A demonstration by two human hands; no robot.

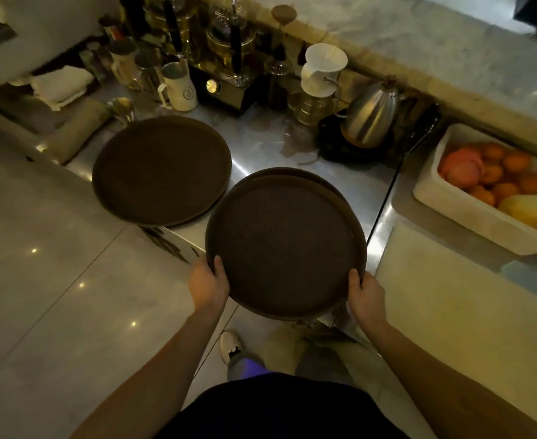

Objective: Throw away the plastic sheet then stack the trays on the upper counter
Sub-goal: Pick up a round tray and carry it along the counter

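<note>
I hold a round dark brown tray [284, 245] by its near rim, my left hand [209, 285] on the left side and my right hand [365, 294] on the right. Its near half juts out past the steel counter's edge. A second tray's rim [305, 174] shows just beyond it, underneath. Another round brown tray [161, 171] lies to the left on the steel counter [261, 147], partly overhanging the edge. The marble upper counter [403, 36] runs along the back right. No plastic sheet is in view.
Behind the trays stand coffee gear: a steel kettle [372, 114], a pour-over dripper [322, 66], a cream pitcher [180, 87] and siphon brewers [229, 42]. A white tub of fruit [489, 182] and a pale cutting board [444, 299] sit to the right. Tiled floor lies left.
</note>
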